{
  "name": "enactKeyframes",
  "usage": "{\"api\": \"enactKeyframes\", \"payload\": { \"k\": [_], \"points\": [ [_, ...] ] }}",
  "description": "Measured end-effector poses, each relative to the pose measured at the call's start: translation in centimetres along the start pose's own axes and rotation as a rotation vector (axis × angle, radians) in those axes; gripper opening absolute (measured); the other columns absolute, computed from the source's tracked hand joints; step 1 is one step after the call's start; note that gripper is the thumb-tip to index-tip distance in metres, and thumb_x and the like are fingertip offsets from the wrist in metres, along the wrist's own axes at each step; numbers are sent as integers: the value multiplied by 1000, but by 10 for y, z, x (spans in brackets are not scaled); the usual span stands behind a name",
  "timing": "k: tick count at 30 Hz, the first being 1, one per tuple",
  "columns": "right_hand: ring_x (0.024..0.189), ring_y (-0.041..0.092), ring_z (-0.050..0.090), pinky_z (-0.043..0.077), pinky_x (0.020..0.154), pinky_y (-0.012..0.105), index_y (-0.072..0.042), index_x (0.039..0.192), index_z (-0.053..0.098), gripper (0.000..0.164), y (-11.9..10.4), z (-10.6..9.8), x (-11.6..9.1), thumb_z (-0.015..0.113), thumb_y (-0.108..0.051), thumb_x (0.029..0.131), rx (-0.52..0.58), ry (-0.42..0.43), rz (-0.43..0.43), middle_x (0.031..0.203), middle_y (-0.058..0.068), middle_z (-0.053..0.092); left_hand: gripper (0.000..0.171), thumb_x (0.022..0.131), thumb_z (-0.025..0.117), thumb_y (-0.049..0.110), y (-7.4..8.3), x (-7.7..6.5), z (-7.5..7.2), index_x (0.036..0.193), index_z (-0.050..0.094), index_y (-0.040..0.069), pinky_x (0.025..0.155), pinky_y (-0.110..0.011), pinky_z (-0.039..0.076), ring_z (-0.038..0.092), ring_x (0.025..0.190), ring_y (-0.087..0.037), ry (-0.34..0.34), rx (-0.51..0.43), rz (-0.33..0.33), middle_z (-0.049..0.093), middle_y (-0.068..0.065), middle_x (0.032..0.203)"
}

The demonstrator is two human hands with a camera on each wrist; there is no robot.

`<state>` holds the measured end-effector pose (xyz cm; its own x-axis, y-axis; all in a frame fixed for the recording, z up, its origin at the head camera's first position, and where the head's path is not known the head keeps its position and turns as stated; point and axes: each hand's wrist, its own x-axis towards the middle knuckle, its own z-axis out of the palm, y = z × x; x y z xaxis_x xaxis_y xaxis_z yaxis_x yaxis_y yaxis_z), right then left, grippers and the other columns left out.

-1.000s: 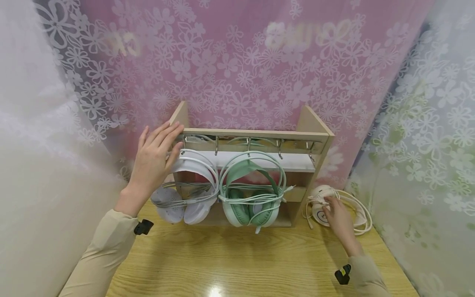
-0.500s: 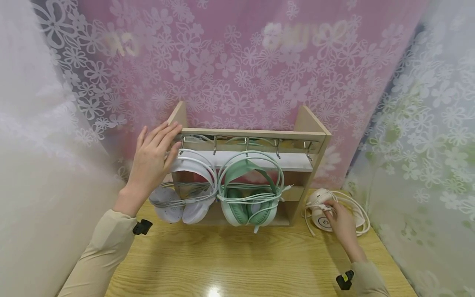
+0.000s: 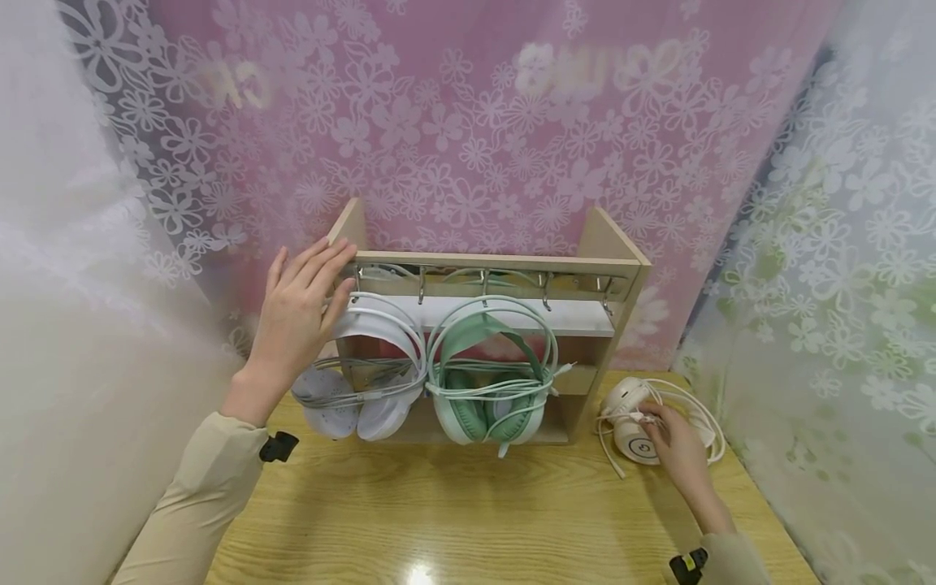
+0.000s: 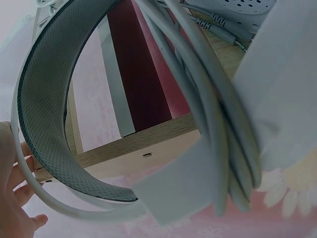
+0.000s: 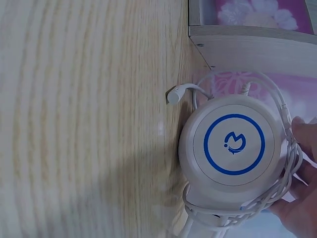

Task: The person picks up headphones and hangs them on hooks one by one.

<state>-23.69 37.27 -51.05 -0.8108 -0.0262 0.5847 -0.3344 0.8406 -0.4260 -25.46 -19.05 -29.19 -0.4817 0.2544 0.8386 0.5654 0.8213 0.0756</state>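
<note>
My left hand (image 3: 292,313) rests with extended fingers on the left end of the wooden rack (image 3: 504,262). White headphones (image 3: 383,418) with a wound cable hang just below it; their padded headband (image 4: 47,89) fills much of the left wrist view. Beside them hang green headphones (image 3: 468,418), cable also wrapped round. At the right, my right hand (image 3: 683,455) pinches the bundled cable (image 5: 285,181) of cream-white headphones (image 5: 233,144). These lie by the rack's right side, one round earcup with a blue ring facing the right wrist camera. The right fingertips are partly hidden behind the cable.
Metal hooks (image 3: 544,292) line the rack's front under its top edge, with several bare at the right. The wooden table (image 3: 468,512) spreads in front. A pink floral curtain (image 3: 468,122) stands behind, and a pale floral one (image 3: 855,325) closes off the right.
My right hand and the cream-white headphones have shifted slightly toward me, and the earcup has turned a little. My left hand stays on the rack; the head view has drifted slightly.
</note>
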Motion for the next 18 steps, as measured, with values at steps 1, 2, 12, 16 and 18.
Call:
{"api": "enactKeyframes", "payload": {
  "k": [1,2,12,16,18],
  "points": [
    [104,46,63,46,87,60,3,118,66,29,0,0,-1,68,9,90,6,-2,-4,115,25,69,43,103,59,23,0,0,0,145,56,11,123,-56,14,44,142,-29,0,1,0,56,-8,148],
    [105,45,63,46,88,58,3,119,67,29,0,-1,-2,68,8,90,10,-1,-7,115,24,69,44,103,59,23,0,0,0,145,56,11,124,-56,14,44,142,-29,-1,2,-1,56,-8,148],
    [105,39,64,44,89,33,-2,116,69,24,0,-6,-11,70,1,92,15,0,-11,115,16,72,44,103,59,23,0,0,1,145,56,11,123,-57,14,44,143,-28,2,5,1,56,-8,148],
    [103,39,66,49,85,48,-6,115,70,22,-3,-11,-15,70,-2,94,-18,-33,-8,113,13,73,44,103,58,23,-1,0,1,145,56,11,123,-57,14,44,143,-28,3,2,0,56,-8,148],
    [104,37,66,50,85,47,-7,115,70,21,-4,-14,-16,70,-3,94,-15,-56,-5,112,11,73,43,103,58,23,-1,0,0,145,56,11,124,-56,14,44,143,-28,5,0,-3,56,-8,148]
  ]
}}
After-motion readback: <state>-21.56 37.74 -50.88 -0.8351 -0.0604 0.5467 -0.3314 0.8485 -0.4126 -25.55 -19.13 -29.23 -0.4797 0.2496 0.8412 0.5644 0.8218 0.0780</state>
